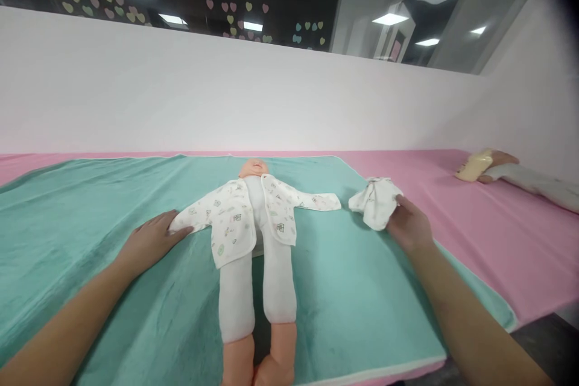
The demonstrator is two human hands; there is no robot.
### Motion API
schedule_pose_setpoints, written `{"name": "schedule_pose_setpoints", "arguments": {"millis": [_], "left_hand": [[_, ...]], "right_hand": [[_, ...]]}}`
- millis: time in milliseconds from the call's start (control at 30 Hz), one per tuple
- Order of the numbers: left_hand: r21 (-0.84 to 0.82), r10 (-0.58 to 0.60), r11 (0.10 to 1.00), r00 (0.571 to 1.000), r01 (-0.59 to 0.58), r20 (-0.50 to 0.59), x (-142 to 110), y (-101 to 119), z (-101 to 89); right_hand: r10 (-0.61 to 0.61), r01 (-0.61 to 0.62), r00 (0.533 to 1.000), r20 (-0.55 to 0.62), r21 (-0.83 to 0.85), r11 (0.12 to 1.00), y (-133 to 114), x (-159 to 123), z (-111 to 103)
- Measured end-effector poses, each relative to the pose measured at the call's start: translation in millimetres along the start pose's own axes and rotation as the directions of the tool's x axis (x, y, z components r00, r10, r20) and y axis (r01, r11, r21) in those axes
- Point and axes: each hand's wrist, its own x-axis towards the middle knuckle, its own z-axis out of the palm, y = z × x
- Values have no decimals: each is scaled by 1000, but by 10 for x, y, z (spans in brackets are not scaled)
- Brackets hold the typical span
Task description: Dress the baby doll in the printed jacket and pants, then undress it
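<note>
A baby doll (257, 211) lies on its back in the middle, in a white suit and an unfastened white printed jacket (233, 226). Its legs point toward me, the lower legs bare. At the left, my left hand (152, 240) rests with thumb and fingers closed around the end of the jacket's sleeve (194, 212). Over on the right, my right hand (411, 223) pinches the edge of a small crumpled white printed cloth garment (376, 202); its exact kind is unclear. The jacket's other sleeve (319, 201) lies stretched out toward that garment.
A teal blanket (357, 295) spreads under the doll over a pink table cover (511, 241). At the far right, another person's hand (501, 158) in a light sleeve is at a pale yellow bottle (474, 166). A white wall (203, 96) stands behind the table.
</note>
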Motion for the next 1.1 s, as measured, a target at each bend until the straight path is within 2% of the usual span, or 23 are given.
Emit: {"name": "schedule_pose_setpoints", "arguments": {"millis": [67, 133, 200, 233, 267, 300, 367, 400, 433, 467, 567, 633, 700, 733, 800, 867, 933, 1033, 1100], "left_hand": [[12, 18, 1000, 1000, -18, 8, -11, 28, -14], [13, 14, 1000, 1000, -14, -17, -18, 42, -20], [10, 14, 1000, 1000, -14, -25, -21, 44, -21], [3, 19, 1000, 1000, -19, -20, -22, 42, -21], [-5, 21, 1000, 1000, -21, -15, -23, 40, -22], [-13, 20, 1000, 1000, -20, -10, -24, 38, -24], [-26, 18, 999, 1000, -18, 1, -28, 38, -30], [-28, 15, 999, 1000, -15, 3, -31, 40, -34], [-27, 15, 1000, 1000, -15, 6, -35, 43, -38], [-25, 17, 1000, 1000, -17, 7, -39, 47, -41], [-15, 21, 1000, 1000, -21, 5, -48, 53, -44], [-15, 25, 1000, 1000, -25, 9, -48, 50, -42], [-21, 26, 999, 1000, -25, 8, -46, 42, -40], [-29, 24, 999, 1000, -24, 3, -47, 37, -41], [-57, 8, 998, 1000, -9, -13, -56, 36, -50], [-100, -21, 995, 1000, 19, -23, -75, 50, -75], [-139, -66, 988, 997, 62, -25, -101, 87, -115], [-183, -134, 975, 990, 126, -33, -141, 169, -187], [-207, -151, 969, 988, 139, -44, -166, 225, -234]], "right_hand": [[0, 0, 1000, -9, -26, 1000, 37, -28, -35], [51, -51, 998, -34, 5, 999, 83, -90, -102], [126, -128, 992, 26, 73, 989, 118, -170, -164], [162, -172, 981, 104, 102, 980, 123, -206, -181], [192, -219, 958, 214, 112, 969, 117, -234, -185], [219, -266, 915, 339, 99, 959, 100, -251, -174], [267, -336, 807, 527, 38, 941, 42, -243, -116], [288, -355, 775, 563, 10, 935, 9, -221, -74], [303, -365, 771, 560, -3, 931, -19, -191, -28], [306, -363, 797, 520, 8, 932, -38, -157, 17], [274, -309, 912, 304, 72, 948, -10, -58, 104], [264, -270, 953, 146, 21, 963, 74, -12, 104], [267, -268, 963, -27, -179, 947, 176, 16, 64], [256, -280, 960, -116, -320, 905, 223, 26, 34], [200, -311, 948, -248, -588, 746, 293, 40, -32], [156, -319, 946, -283, -747, 583, 330, 52, -91], [174, -328, 945, -278, -807, 492, 342, 61, -128], [260, -351, 932, -252, -808, 474, 325, 62, -125], [287, -337, 935, -208, -772, 538, 286, 47, -90]]}}
